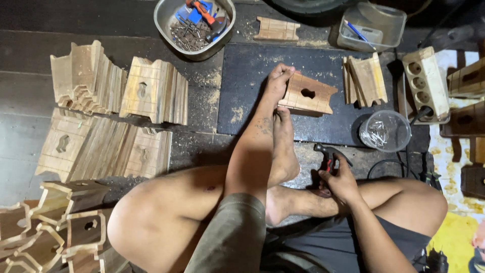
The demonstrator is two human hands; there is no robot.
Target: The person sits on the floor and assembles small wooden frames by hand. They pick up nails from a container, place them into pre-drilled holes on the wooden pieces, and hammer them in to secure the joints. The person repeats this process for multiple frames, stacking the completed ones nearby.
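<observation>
Dark floorboards (30, 126) dusted with sawdust run under a person sitting cross-legged, with a black mat (252, 91) laid in front of the knees. At twelve o'clock from the mat a metal basin (164, 20) holds nails, a blue piece and an orange-handled tool. At one o'clock a clear plastic tub (384, 20) holds a blue pen, and at four o'clock a round clear cup (385, 131) holds small nails. On the mat lies a cut wooden panel (310, 94) with a keyhole-shaped hole; the left hand (278, 81) grasps its left edge, a bare foot just below. The right hand (339, 183) is closed around a black and red power tool (327, 161) at five o'clock. Stacks of similar panels (111, 96) sit at nine o'clock, another small stack (365, 79) at three.
</observation>
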